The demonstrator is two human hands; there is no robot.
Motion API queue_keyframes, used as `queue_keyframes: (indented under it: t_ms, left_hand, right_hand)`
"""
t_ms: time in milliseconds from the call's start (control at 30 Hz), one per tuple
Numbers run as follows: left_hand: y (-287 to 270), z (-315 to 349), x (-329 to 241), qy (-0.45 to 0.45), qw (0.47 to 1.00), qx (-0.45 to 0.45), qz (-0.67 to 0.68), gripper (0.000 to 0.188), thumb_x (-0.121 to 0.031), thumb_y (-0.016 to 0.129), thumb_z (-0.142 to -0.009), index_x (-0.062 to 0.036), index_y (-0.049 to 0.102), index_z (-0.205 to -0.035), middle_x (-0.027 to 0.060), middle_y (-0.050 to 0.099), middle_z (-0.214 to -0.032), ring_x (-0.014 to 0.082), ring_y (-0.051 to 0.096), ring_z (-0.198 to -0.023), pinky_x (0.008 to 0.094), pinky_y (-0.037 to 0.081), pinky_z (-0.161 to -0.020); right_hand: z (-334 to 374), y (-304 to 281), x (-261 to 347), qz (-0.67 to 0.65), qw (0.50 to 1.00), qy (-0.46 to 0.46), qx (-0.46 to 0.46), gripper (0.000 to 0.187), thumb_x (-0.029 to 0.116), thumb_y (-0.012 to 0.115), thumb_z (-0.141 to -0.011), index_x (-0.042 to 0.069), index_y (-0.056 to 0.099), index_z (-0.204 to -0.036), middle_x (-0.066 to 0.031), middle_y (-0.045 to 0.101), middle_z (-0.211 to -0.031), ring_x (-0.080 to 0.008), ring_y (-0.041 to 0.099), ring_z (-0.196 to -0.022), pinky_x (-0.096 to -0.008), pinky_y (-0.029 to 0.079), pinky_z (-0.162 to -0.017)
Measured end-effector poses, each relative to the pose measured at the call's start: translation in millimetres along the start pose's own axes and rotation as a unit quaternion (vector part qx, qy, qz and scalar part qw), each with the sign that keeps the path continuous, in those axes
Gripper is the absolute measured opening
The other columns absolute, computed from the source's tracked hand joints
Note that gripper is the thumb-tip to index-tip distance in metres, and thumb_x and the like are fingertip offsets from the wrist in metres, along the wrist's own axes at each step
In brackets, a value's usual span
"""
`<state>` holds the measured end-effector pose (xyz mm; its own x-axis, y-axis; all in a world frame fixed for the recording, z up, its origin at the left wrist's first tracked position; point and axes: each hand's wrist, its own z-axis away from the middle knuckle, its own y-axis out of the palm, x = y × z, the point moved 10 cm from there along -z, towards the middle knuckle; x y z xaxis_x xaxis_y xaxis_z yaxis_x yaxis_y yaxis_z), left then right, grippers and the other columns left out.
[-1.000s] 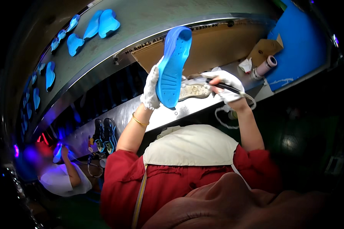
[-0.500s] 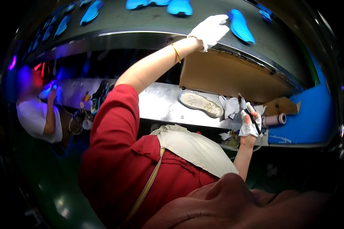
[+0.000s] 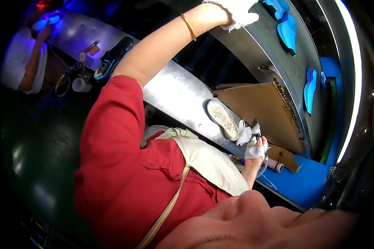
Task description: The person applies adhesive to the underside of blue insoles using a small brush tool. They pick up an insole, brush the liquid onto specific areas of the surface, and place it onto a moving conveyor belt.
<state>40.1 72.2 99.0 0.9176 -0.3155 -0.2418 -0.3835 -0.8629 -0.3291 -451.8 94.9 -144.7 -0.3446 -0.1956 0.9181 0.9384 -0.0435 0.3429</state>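
Note:
My left hand (image 3: 237,13), in a white glove, reaches over the conveyor's near edge and is partly cut off by the top of the picture. Its thumb stands apart from the fingers, and nothing shows in it. Beyond it, blue shoe soles (image 3: 287,33) lie on the dark conveyor belt (image 3: 274,54). My right hand (image 3: 255,149), gloved with bare fingertips, is closed around a brush (image 3: 256,128) with a dark handle, low beside the bench. An off-white shoe sole (image 3: 222,119) rests on the metal bench, near crumpled white cloth (image 3: 244,133).
A cardboard sheet (image 3: 257,110) leans between the metal bench (image 3: 170,87) and the conveyor. Past my right hand are a pinkish roll (image 3: 275,164) and a blue surface (image 3: 307,182). At left, a dark shoe (image 3: 114,58) stands near a co-worker (image 3: 27,62) holding a lit piece.
The whole view has turned, so the bench and conveyor now slant down to the right. My left hand appears higher, at the top edge. My right hand still holds the brush.

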Motion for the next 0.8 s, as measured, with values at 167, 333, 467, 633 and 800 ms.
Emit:
queue_keyframes:
  t_ms: [167, 333, 467, 633, 800]
  left_hand:
    - [-17, -10, -5, -0.020, 0.998, -0.056, 0.016, 0.037, -0.021, 0.051, -0.098, -0.0056, 0.049, -0.131, 0.0197, 0.054, -0.119, 0.0312, 0.056, -0.108, 0.0424, 0.045, -0.097]
    - [67, -13, -56, 0.077, 0.970, 0.201, -0.113, 0.050, -0.031, 0.066, -0.085, -0.0087, 0.056, -0.129, 0.0116, 0.056, -0.129, 0.0319, 0.044, -0.125, 0.0477, 0.031, -0.112]
    - [125, -9, -112, 0.127, 0.968, 0.213, -0.045, 0.038, -0.023, 0.062, -0.088, -0.0092, 0.059, -0.123, 0.0143, 0.062, -0.121, 0.0326, 0.055, -0.116, 0.0486, 0.041, -0.103]
    - [179, -19, -105, 0.032, 0.943, 0.310, -0.119, 0.021, -0.021, 0.059, -0.088, -0.0120, 0.071, -0.103, 0.0142, 0.068, -0.100, 0.0321, 0.065, -0.095, 0.0425, 0.054, -0.085]
    - [161, -24, -118, 0.101, 0.972, 0.178, -0.112, 0.025, -0.037, 0.066, -0.087, -0.0195, 0.074, -0.103, 0.0078, 0.069, -0.099, 0.0276, 0.065, -0.092, 0.0406, 0.052, -0.082]
  right_hand:
    - [0, 37, -12, 0.025, 0.999, 0.012, 0.036, 0.029, 0.005, 0.070, -0.088, 0.009, 0.058, -0.114, -0.0079, 0.063, -0.108, -0.0214, 0.063, -0.092, -0.0311, 0.054, -0.081]
    - [4, 35, -1, -0.029, 0.998, -0.017, 0.049, 0.028, 0.002, 0.069, -0.088, 0.008, 0.059, -0.113, -0.0085, 0.063, -0.108, -0.0218, 0.063, -0.098, -0.0328, 0.053, -0.089]
    - [8, 4, 6, -0.056, 0.998, -0.032, 0.026, 0.026, 0.000, 0.067, -0.090, 0.008, 0.058, -0.113, -0.0092, 0.063, -0.112, -0.0228, 0.062, -0.106, -0.0346, 0.050, -0.096]
    - [18, -32, 8, -0.086, 0.995, -0.039, 0.032, 0.024, -0.001, 0.066, -0.091, 0.006, 0.059, -0.112, -0.0091, 0.064, -0.107, -0.0169, 0.062, -0.091, -0.0285, 0.050, -0.083]
    - [31, -62, 7, -0.062, 0.997, -0.048, -0.026, 0.025, 0.001, 0.068, -0.090, 0.007, 0.060, -0.112, -0.0064, 0.064, -0.098, -0.0127, 0.057, -0.076, -0.0254, 0.048, -0.069]
